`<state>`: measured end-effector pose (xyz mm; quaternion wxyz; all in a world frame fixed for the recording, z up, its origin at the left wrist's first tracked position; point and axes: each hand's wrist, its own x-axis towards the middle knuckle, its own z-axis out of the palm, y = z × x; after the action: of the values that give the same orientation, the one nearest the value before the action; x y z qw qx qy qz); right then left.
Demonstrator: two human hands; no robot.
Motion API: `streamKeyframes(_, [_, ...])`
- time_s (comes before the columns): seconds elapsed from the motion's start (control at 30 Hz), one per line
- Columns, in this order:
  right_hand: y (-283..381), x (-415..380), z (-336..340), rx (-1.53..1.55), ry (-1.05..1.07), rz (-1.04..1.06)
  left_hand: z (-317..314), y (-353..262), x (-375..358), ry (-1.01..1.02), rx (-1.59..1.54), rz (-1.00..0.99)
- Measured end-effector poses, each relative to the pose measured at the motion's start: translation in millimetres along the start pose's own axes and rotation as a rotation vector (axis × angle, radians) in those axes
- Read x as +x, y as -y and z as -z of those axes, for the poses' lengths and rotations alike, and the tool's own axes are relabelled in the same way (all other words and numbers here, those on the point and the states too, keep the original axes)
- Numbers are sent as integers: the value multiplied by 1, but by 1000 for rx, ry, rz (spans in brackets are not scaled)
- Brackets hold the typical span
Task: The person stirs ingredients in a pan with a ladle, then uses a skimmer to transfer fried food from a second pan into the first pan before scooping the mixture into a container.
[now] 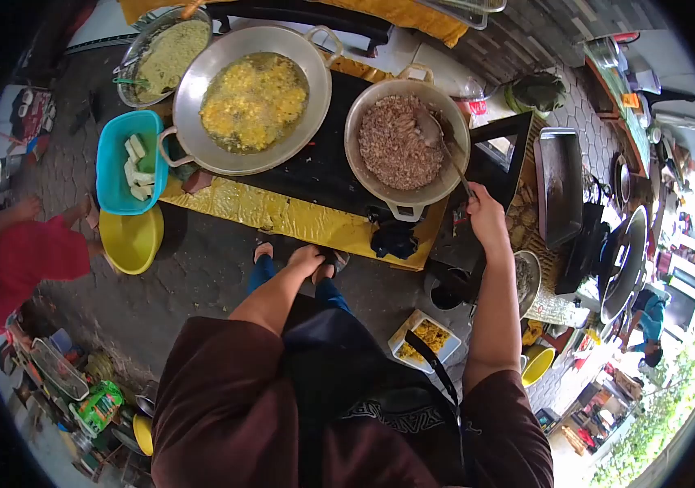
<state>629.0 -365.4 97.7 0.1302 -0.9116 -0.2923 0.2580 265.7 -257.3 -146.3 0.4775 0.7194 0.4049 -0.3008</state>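
Note:
My right hand (487, 213) is closed around the handle of a long metal cooking spoon (450, 154). The spoon's round head rests in reddish-brown minced food (396, 146), inside a two-handled pan (354, 159) on the black stove (315, 183). Down in front of my body, my left hand (307, 260) hangs above my feet with its fingers curled; nothing shows in it. To the left of the pan stands a wide metal wok (193, 106), where yellow pieces (254, 102) fry in bubbling oil.
Beside the wok are a blue tub (103, 175) of pale blocks, a yellow basin (152, 244) and a bowl of greenish mixture (172, 53). A tray (559, 191) lies at right. A container of yellow food (429, 340) stands below. Other people (30, 264) are at left and far right.

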Motion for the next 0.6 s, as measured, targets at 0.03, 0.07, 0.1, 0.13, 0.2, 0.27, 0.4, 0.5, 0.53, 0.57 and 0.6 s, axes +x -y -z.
streamKeyframes(0.03, [6, 0, 9, -3, -3, 12, -1, 32, -6, -34, -21, 115])
streamKeyframes(0.07, [12, 2, 16, -96, -41, 45, 2, 67, -12, -37, 26, 152])
streamKeyframes(0.1, [15, 4, 24, -191, -79, 74, 5, 97, -21, -37, 72, 189])
streamKeyframes(0.13, [17, 13, 27, -274, -102, 55, 12, 116, -41, -127, 14, 238])
streamKeyframes(0.2, [11, 47, 28, -313, -91, 33, 21, 150, -72, -241, -16, 349])
streamKeyframes(0.27, [17, 82, 27, -351, -81, 18, 28, 190, -82, -274, 5, 413])
streamKeyframes(0.4, [56, 97, 39, -406, 132, 243, 26, 222, -108, -298, -288, 423])
streamKeyframes(0.5, [95, 101, 70, -481, 240, 241, 49, 196, -133, -330, -478, 344])
streamKeyframes(0.53, [119, 92, 77, -559, 189, 216, 54, 189, -135, -330, -602, 298])
streamKeyframes(0.57, [145, 82, 83, -635, 135, 190, 61, 184, -135, -330, -601, 294])
streamKeyframes(0.6, [151, 89, 79, -635, 134, 185, 66, 182, -136, -368, -536, 254])
